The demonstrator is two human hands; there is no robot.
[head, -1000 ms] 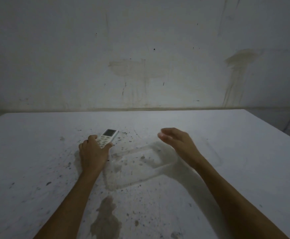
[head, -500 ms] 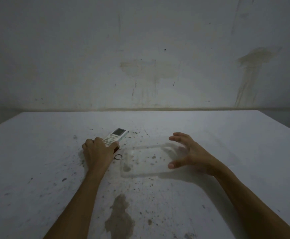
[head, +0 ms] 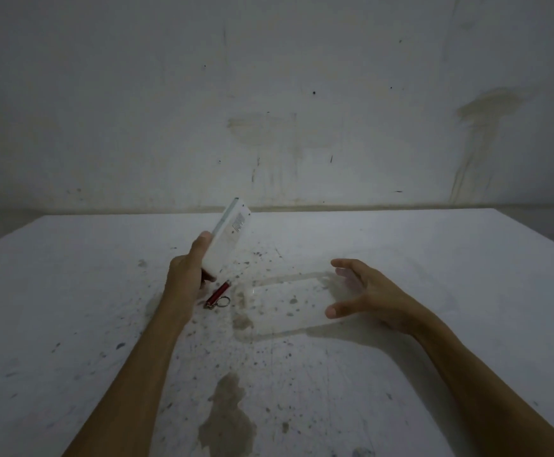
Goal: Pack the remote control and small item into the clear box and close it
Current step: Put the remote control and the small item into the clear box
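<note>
Left hand [head: 183, 275] clamps remote [head: 226, 239], now lifted off tabletop [head: 71, 291], back label unreadable. Red keychain [head: 218, 294] uncovered. Right hand [head: 367, 293] spread at clear box [head: 285, 303].

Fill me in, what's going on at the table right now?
A person is packing things into a clear box on a stained white table. The left hand has a grip on the white remote control, lifted off the table and tilted with its back to the camera. The right hand is spread at the box's right end, steadying it. A small red keychain item lies on the table left of the box. Nothing is packed yet.
</note>
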